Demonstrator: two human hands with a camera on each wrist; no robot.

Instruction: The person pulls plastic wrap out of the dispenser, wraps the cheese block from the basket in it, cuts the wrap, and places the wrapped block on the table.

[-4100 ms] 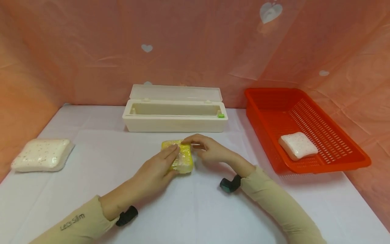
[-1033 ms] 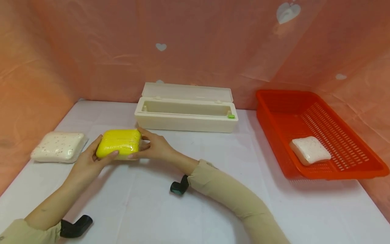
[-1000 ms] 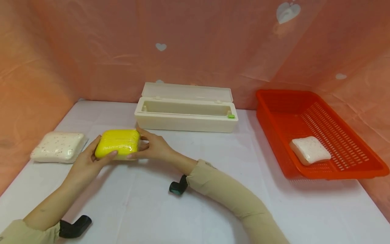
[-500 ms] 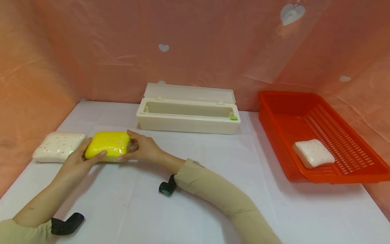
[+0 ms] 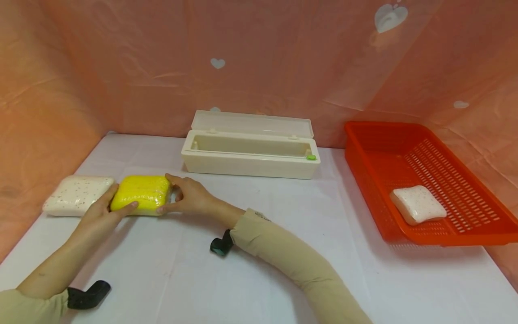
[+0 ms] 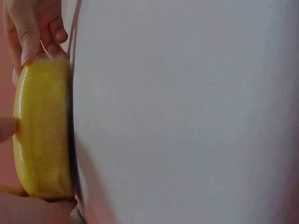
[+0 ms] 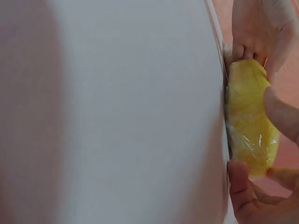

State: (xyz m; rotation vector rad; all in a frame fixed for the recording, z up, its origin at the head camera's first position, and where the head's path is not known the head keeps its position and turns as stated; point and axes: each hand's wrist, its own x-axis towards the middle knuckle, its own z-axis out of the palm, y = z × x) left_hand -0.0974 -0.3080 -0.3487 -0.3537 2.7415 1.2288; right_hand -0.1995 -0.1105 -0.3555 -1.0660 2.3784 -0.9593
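A yellow rounded block [image 5: 141, 192], wrapped in shiny clear film, sits on the white table at the left. My left hand [image 5: 99, 215] grips its left end, thumb along the front. At the opposite end, my right hand [image 5: 191, 197] holds it between thumb and fingers. Just left of the left hand lies a white, red-speckled block [image 5: 77, 194], also shiny, partly hidden by that hand. Both wrist views show the yellow block [image 6: 44, 130] low against the table, and film wrinkles show on its side [image 7: 250, 126] in the right wrist view.
A long white box [image 5: 248, 164] with its lid up and a green slider [image 5: 311, 157] stands at the back. To the right is a red perforated basket [image 5: 366, 198] holding a smaller white speckled block [image 5: 418, 203]. Pink cloth [image 5: 283, 58] surrounds the table.
Since the first frame both hands have carried the yellow block from the middle leftward to beside the speckled block. Over the last half second it shifts only slightly left.
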